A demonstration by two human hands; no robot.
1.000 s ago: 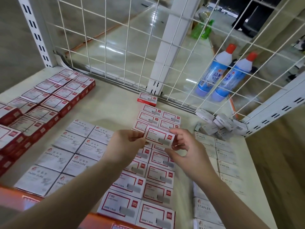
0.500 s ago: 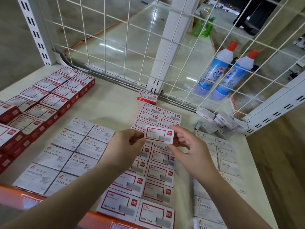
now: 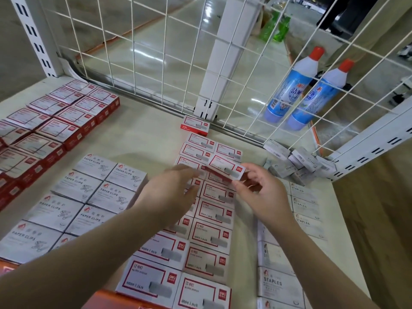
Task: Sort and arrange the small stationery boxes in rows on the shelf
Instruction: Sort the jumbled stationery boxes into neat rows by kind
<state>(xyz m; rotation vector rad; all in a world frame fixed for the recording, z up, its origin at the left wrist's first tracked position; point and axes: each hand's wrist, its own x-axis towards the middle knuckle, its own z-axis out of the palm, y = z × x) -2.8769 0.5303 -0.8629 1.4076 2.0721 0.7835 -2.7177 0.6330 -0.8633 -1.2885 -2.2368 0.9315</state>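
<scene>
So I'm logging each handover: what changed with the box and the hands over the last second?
The red-bordered box now rests in the right hand alone, pinched at its right end and tilted. The left hand has let go and hovers open beside it. The rows of paper clip boxes, the staples boxes and the loose pile stayed put.

The box (image 3: 226,167) I hold in my right hand (image 3: 260,192) is white with a red border and a red logo square. Under both hands run rows of staple boxes (image 3: 207,237) in the same white and red. Left of my left hand (image 3: 171,195) lie grey-white paper clip boxes (image 3: 89,188), and beyond them red-sided boxes (image 3: 73,121). Right of my right hand sit pale grey boxes (image 3: 305,206). Far beyond it stand two blue bottles (image 3: 289,90) with red caps, behind a white wire grid (image 3: 165,52). The shelf (image 3: 145,134) is cream
</scene>
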